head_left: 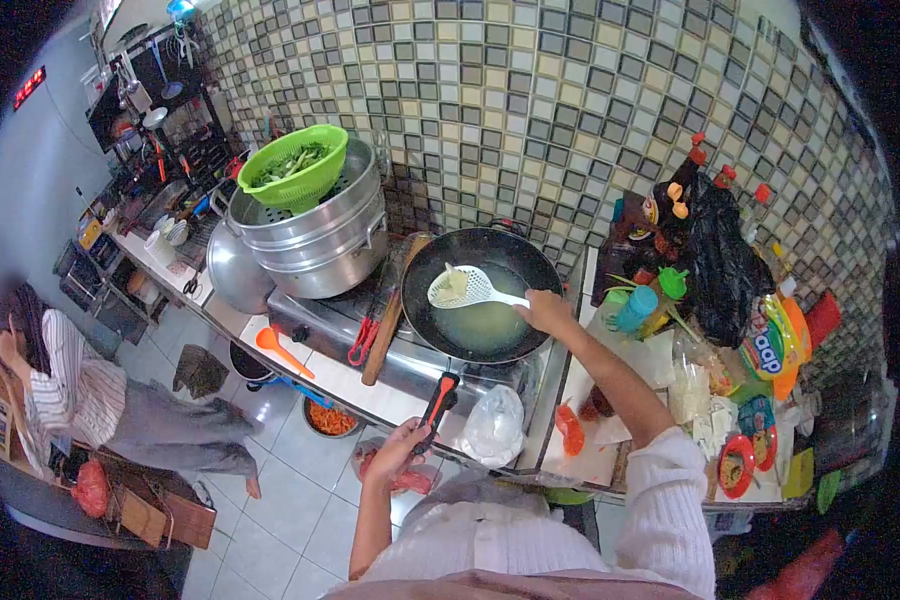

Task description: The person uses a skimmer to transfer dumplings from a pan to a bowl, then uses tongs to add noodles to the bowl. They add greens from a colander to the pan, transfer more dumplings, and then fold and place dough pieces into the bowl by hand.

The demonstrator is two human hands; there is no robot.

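My right hand (547, 312) grips the handle of a white slotted spoon (478, 287), held over a black wok (420, 262). A pale lump of food (454, 284) lies on the spoon's perforated head. Cloudy yellowish liquid (490, 328) covers the bottom of the wok, which sits on the stove (410, 352). Closed around the black and red wok handle (438, 405) is my left hand (398, 450), near the counter's front edge. A clear plastic bag with white contents (493, 425) stands just right of that handle.
Left of the wok stand a large steamer pot (315, 250) topped by a green colander of greens (295, 170), a wooden stick (395, 310) and an orange funnel-like utensil (282, 352). Bottles (675, 190) and packets crowd the right counter. Another person (80, 390) sits at far left.
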